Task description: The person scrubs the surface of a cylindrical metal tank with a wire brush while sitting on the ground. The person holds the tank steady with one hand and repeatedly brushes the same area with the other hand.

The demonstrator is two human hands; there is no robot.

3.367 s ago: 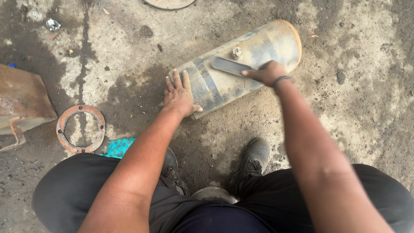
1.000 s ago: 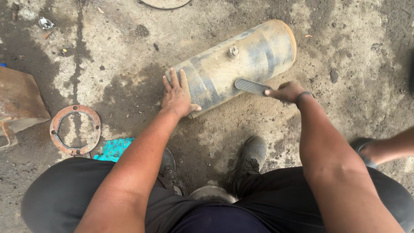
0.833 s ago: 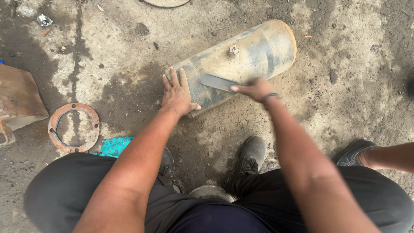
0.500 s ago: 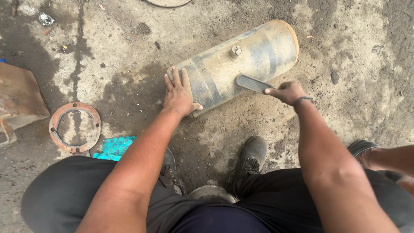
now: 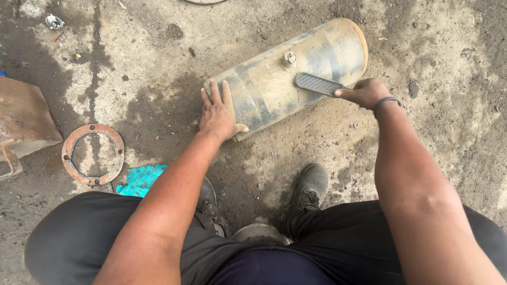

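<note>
We are scraping the dusty tan metal tank (image 5: 296, 79) that lies on its side on the dirty concrete floor (image 5: 433, 132). Our left hand (image 5: 219, 111) is flat and spread on its near end. Our right hand (image 5: 364, 92) grips a flat grey metal file (image 5: 318, 84) laid on it. The tank's long way runs from near-left to far-right. We think another steady stroke along it is needed.

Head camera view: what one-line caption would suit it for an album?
Left hand steadies a dusty metal tank lying on the ground while right hand holds a flat file against it.
</note>
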